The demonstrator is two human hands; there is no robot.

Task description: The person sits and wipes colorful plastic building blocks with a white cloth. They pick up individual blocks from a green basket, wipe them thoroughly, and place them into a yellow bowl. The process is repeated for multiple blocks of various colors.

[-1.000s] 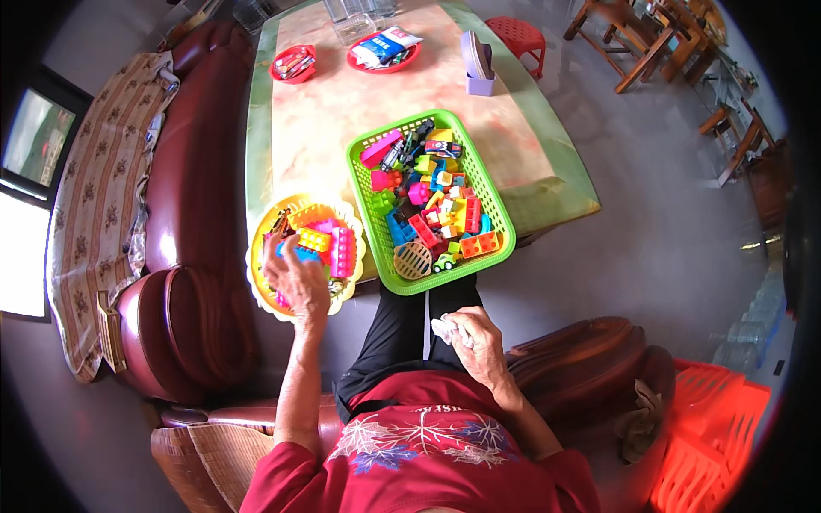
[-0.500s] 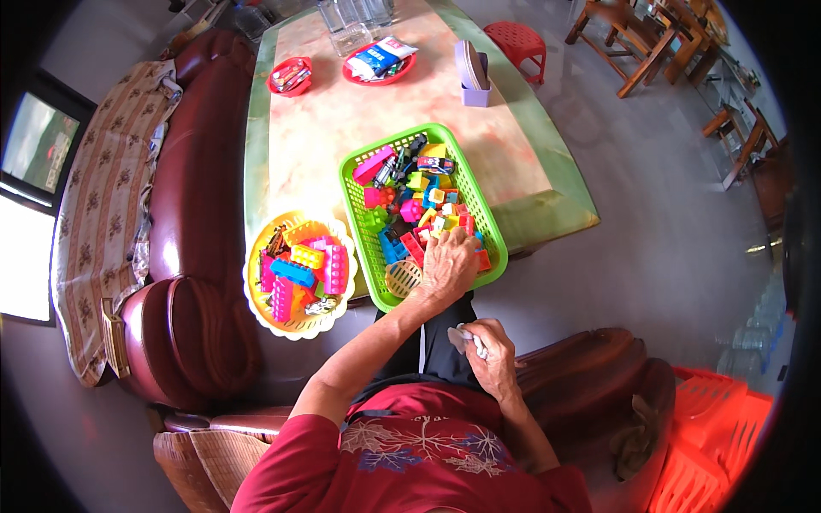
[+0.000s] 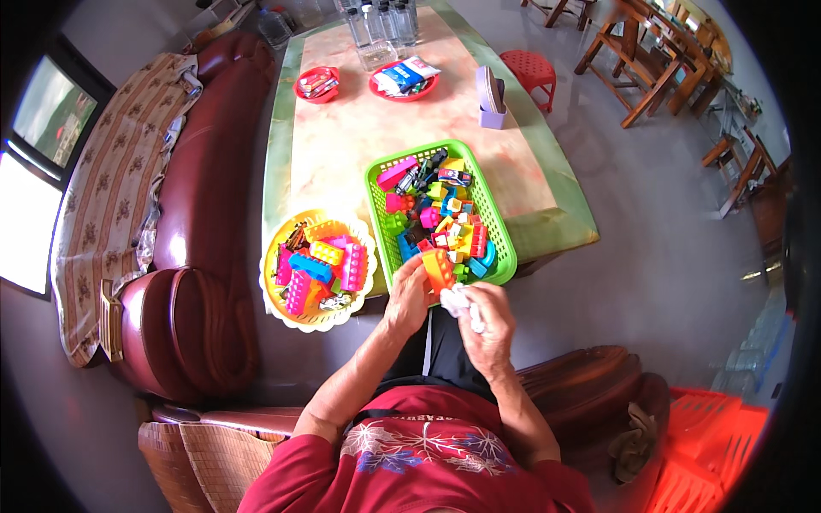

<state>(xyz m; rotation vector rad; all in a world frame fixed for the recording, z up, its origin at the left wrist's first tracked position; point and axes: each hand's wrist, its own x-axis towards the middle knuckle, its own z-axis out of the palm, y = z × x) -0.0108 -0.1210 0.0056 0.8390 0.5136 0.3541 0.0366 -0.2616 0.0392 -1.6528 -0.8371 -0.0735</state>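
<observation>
Over the near edge of a green plastic basket (image 3: 510,245), my left hand (image 3: 408,297) grips an orange toy building block (image 3: 439,270). My right hand (image 3: 488,332) pinches a crumpled white cloth (image 3: 459,303) against or just beside the block's lower end; I cannot tell if they touch. Inside the basket lie several colourful blocks and toy pieces, among them a toy car (image 3: 454,177) and a pink block (image 3: 396,173). To the left, a yellow scalloped basket (image 3: 303,323) holds more blocks, including a blue block (image 3: 310,268) and a magenta block (image 3: 352,267).
The baskets sit at the near end of a marble-patterned table (image 3: 342,145). Farther back are a small red basket (image 3: 317,85), a red tray with packets (image 3: 405,81), a lilac holder (image 3: 492,116) and clear bottles (image 3: 376,34). A maroon sofa (image 3: 209,162) runs along the left.
My left hand has come out of the green basket toward me with the orange block. My right hand has risen with the cloth to meet it. The view has shifted slightly.
</observation>
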